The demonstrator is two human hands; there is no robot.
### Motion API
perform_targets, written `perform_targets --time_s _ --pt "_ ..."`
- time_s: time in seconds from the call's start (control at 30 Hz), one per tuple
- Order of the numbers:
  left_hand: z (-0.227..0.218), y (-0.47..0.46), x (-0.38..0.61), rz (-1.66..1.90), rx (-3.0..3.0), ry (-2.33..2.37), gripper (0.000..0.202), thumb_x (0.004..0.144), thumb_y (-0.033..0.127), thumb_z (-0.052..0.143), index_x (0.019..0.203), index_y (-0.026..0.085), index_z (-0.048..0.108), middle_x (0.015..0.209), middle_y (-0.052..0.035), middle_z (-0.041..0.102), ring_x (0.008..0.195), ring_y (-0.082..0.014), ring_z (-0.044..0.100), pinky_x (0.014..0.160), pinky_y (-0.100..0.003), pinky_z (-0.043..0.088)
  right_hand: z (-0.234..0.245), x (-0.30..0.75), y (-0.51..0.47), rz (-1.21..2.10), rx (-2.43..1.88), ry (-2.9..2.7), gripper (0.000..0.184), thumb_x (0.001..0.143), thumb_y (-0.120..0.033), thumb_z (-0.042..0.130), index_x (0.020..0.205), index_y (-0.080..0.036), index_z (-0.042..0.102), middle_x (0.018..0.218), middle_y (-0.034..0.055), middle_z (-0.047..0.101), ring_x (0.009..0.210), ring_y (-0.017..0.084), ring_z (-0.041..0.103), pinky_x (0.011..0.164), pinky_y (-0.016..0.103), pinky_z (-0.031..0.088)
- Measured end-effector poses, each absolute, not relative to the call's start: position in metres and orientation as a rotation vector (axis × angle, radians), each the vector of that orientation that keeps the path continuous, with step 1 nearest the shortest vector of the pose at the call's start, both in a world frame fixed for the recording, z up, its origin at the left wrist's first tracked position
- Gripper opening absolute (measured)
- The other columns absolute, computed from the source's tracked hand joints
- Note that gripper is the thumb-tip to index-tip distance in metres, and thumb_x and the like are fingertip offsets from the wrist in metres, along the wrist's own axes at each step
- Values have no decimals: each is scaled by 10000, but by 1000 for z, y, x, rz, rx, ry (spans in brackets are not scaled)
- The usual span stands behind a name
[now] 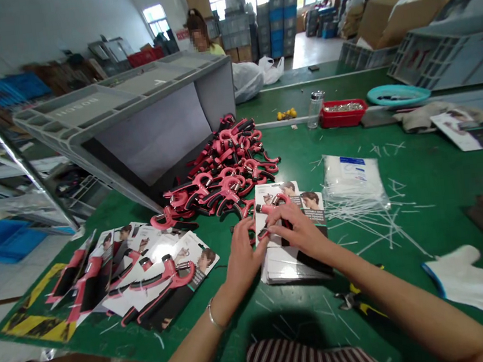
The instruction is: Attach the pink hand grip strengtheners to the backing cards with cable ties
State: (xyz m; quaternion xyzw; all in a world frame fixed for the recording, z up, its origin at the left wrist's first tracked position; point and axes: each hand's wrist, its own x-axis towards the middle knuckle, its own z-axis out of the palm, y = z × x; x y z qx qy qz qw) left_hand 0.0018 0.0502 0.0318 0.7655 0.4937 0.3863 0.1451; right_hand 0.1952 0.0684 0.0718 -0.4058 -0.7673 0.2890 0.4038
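Observation:
A pink-and-black hand grip strengthener [281, 199] lies over a stack of printed cardboard cards [297, 267] in front of me. My left hand [246, 249] closes on the strengthener's handle at the left edge of the stack. From the right, my right hand [296, 228] reaches over the cards, its fingers bent round the same strengthener and partly covering it. Just beyond my hands is a heap of loose hand grip strengtheners [227, 177], spilling from a tipped grey crate [126, 86]. To the left lie several carded strengtheners [169, 279], overlapping each other.
Right of the cards are a bag of white ties [349, 174] and loose ties [359, 220]. Yellow-black pliers [360, 301] and a white glove [475, 282] lie nearer. Farther back stand a glass jar [315, 110], red tray [342, 114] and blue dish [398, 94]. A person [203, 37] is behind the crate.

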Motion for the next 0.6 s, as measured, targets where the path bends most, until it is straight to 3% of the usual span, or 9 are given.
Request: perform_targets --time_s 0.1,0.27,0.33,0.43,0.5,0.6 --pt "25 57 -10 1088 2197 1507 214 939 313 559 1116 194 577 1200 -115 626 1171 -240 573 1020 -421 443 67 194 73 801 -973 -1982 114 948 -270 561 892 -211 641 949 28 670 994 208 540 958 400 364" --pt "27 49 -5 991 2265 1576 198 947 307 542 1105 209 609 1106 -91 697 1070 -253 630 933 -411 465 63 200 57 731 -1038 -2030 158 963 -265 539 870 -214 655 833 27 683 938 214 539 929 402 377" --pt "30 45 -3 969 2239 1532 196 940 315 548 1085 207 624 1082 -93 703 1059 -258 632 934 -413 463 64 214 44 638 -1075 -2084 157 968 -258 523 913 -226 666 890 33 706 961 222 544 936 413 380" --pt "35 42 -10 892 2073 1450 199 922 338 568 1059 211 639 1069 -86 698 1057 -255 629 960 -418 458 55 263 9 443 -1200 -2141 198 975 -261 488 1099 -262 643 1136 55 691 1095 247 547 995 459 360" --pt "37 43 -18 852 1846 1394 237 912 370 577 1084 213 623 1080 -78 686 1033 -235 637 941 -396 475 35 312 -24 348 -1400 -2176 315 936 -351 551 1241 -276 579 1343 92 587 1209 301 512 1019 510 344" --pt "37 54 -22 823 1498 1301 386 847 445 647 1128 189 578 979 -61 673 894 -198 651 799 -327 516 -4 379 -75 298 -1539 -2368 794 761 -556 693 1441 -248 424 1448 172 479 1242 397 490 955 532 399"
